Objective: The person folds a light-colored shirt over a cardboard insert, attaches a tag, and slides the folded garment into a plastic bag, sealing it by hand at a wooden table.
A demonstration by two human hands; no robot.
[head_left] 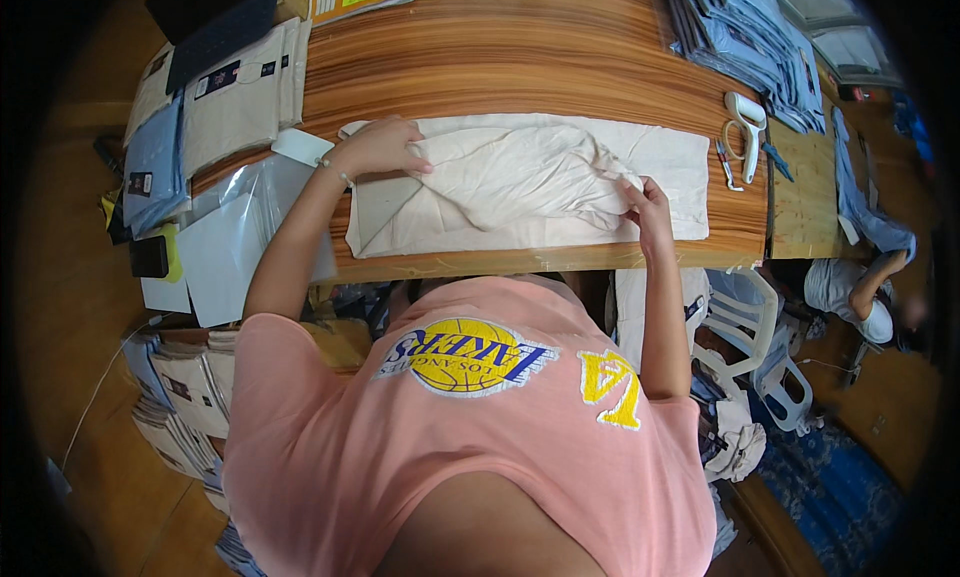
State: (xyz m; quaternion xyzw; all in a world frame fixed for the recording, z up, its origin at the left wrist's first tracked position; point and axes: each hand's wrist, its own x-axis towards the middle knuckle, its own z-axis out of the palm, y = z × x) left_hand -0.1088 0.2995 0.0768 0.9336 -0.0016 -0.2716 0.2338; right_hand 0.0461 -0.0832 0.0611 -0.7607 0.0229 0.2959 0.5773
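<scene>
A cream garment (520, 182) lies lengthwise along the near side of the wood-grain table (500, 52), partly folded, with rumpled cloth across its middle. At its left end my left hand (383, 149) has a fold of the cloth between thumb and fingers. Beneath that hand, a corner is turned over into a slanting crease. Toward the right end, my right hand (649, 215) pinches the edge of the loose upper layer. Farther right, the lower layer lies flat. The exact kind of garment cannot be made out.
Packed cream garments (235, 97) and clear plastic bags (245, 227) lie at left. Blue folded garments (750, 52) are stacked at far right, near a white handheld tool (746, 127) and a small cutter (728, 165). Another person (855, 292) handles blue cloth at right.
</scene>
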